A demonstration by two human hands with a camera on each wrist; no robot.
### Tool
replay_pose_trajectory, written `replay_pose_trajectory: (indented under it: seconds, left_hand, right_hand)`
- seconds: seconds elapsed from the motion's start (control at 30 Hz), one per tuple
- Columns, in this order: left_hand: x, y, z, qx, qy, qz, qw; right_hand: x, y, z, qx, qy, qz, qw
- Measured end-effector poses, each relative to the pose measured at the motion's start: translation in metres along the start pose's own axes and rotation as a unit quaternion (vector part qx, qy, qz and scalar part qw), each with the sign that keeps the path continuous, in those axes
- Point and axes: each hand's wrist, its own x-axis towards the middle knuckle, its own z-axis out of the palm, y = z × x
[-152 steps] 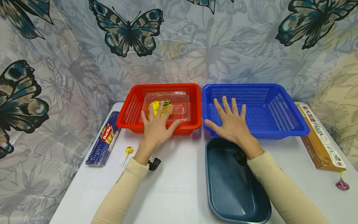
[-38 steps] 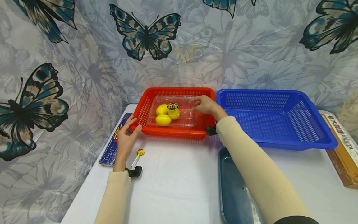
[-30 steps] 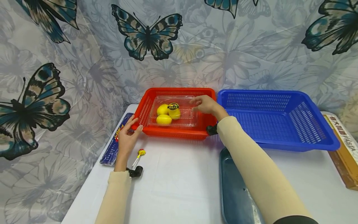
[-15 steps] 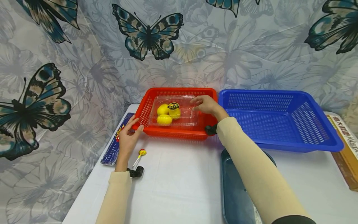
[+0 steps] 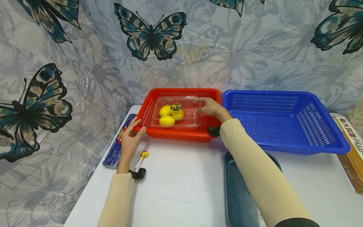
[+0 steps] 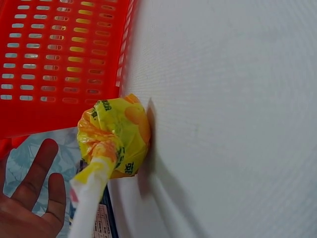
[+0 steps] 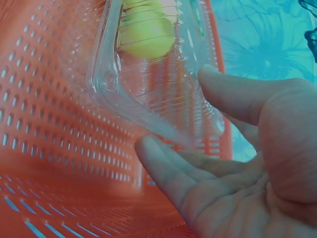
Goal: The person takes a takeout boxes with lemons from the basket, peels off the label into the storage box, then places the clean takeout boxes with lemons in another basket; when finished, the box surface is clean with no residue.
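A clear plastic box [image 5: 177,112] with yellow lemons [image 5: 166,120] and a black-and-yellow sticker lies in the red basket [image 5: 147,110]. My right hand [image 5: 202,107] pinches the box's right edge. In the right wrist view the thumb [image 7: 233,94] lies on top of the clear box [image 7: 148,89] and the fingers [image 7: 168,173] beneath it, so that edge sits tilted up off the red basket [image 7: 49,148]. My left hand [image 5: 136,127] rests with straight fingers against the basket's front left corner. The left wrist view shows its palm [image 6: 34,198] beside the basket wall [image 6: 64,59].
A yellow lollipop [image 5: 144,154] lies just right of my left wrist, and a blue spaghetti packet [image 5: 116,148] lies under that hand. An empty blue basket [image 5: 334,142] stands to the right, a dark blue tray [image 5: 238,189] in front, a brown pasta box [image 5: 351,142] at far right.
Five seconds ago both hands lay flat at the baskets. Since then the right hand crossed to the clear box and the left moved to the basket's corner. Over the last second, almost nothing moved.
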Motion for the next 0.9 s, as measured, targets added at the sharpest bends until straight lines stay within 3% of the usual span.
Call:
replay_pose_trajectory:
  seconds: [0.2,0.43,0.9]
  left_hand:
    - [-0.0001,-0.0003,0.0008,0.001,-0.005,-0.004,1.0]
    - [-0.0008,-0.0014,0.0006,0.008,-0.004,-0.007,0.9999]
    - [-0.0011,0.0012,-0.0001,0.001,-0.003,-0.005,1.0]
  right_hand:
    - [-0.002,0.003,0.0016,0.022,-0.011,-0.007,1.0]
    - [-0.0038,0.0073,0.0027,0.059,0.008,-0.036,0.998]
    - [-0.0048,0.0078,0.0032,0.058,0.043,-0.062,0.995]
